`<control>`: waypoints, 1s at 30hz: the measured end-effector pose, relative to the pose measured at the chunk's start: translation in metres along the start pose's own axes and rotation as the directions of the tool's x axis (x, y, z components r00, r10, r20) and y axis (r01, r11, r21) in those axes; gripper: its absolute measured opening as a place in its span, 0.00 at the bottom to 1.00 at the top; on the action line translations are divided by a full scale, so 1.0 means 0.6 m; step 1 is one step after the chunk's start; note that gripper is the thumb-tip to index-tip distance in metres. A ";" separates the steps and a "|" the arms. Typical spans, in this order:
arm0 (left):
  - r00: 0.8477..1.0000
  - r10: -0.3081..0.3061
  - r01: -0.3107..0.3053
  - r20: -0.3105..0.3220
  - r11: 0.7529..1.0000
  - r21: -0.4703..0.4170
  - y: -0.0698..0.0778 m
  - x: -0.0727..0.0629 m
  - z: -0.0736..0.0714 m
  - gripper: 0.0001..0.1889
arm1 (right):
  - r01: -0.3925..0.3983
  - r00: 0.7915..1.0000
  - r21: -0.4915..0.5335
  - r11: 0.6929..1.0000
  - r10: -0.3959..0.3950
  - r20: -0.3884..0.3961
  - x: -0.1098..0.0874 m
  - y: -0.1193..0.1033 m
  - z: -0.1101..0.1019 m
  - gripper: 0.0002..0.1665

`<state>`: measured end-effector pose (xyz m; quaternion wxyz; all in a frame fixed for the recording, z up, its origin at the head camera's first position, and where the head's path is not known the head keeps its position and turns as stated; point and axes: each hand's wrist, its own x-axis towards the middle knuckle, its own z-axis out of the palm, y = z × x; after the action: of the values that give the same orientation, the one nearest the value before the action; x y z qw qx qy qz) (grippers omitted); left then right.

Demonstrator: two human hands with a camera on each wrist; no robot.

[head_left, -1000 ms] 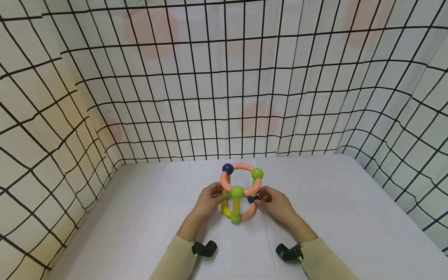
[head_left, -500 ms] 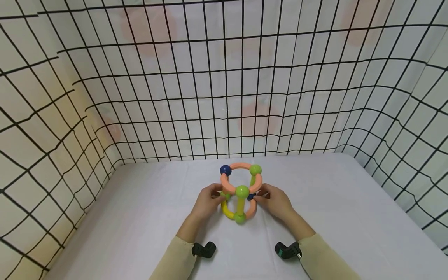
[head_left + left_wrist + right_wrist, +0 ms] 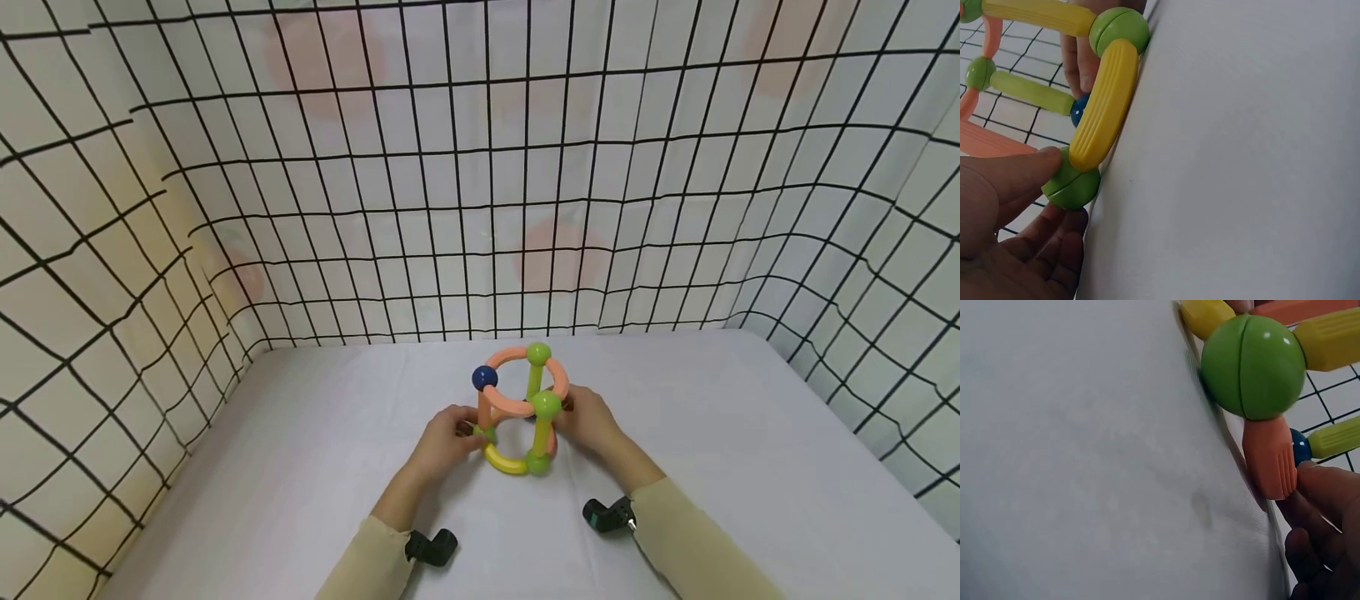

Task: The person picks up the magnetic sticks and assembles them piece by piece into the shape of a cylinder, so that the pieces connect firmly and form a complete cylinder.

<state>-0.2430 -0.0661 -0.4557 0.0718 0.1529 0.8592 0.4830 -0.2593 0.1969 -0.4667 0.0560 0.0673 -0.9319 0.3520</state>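
A cage-shaped ball-and-stick building toy [image 3: 547, 406] stands on the white cloth, made of two rings joined by upright sticks. Its upper ring has orange curved sticks [image 3: 510, 407] and a blue ball [image 3: 484, 378] on the left. My left hand [image 3: 442, 442] pinches the lower left green ball [image 3: 1072, 184], its thumb beside the yellow curved stick [image 3: 1107, 106]. On the far right, my right hand [image 3: 592, 421] grips the lower ring at its blue ball [image 3: 1300, 447], next to an orange curved stick [image 3: 1269, 456]. The upright sticks partly hide the right fingertips in the head view.
White cloth [image 3: 300, 500] covers the flat surface under the toy. Black grid netting [image 3: 450, 179] over pale, patterned fabric rises at the back and both sides. Small black cameras [image 3: 431, 547] sit at both sleeve cuffs.
The toy has turned counterclockwise seen from above: its front post went right, its upper-left blue ball came nearer. My left hand came slightly nearer; my right moved slightly away.
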 end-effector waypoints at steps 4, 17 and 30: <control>1.000 0.001 -0.001 0.017 1.000 0.011 0.003 -0.006 0.000 0.18 | 0.012 1.000 0.018 1.000 -0.012 0.007 0.002 -0.002 -0.003 0.16; 1.000 0.013 -0.013 0.003 0.999 0.030 -0.001 -0.012 0.001 0.16 | -0.011 0.975 0.162 0.987 -0.025 0.219 -0.068 -0.003 -0.039 0.21; 1.000 0.012 -0.012 -0.004 1.000 0.020 -0.002 -0.021 0.003 0.18 | 0.131 0.931 0.245 0.961 -0.204 0.302 -0.088 -0.002 -0.029 0.23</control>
<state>-0.2310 -0.0694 -0.4582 0.0655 0.1575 0.8633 0.4750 -0.2064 0.2122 -0.4612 -0.0757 0.2097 -0.8743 0.4312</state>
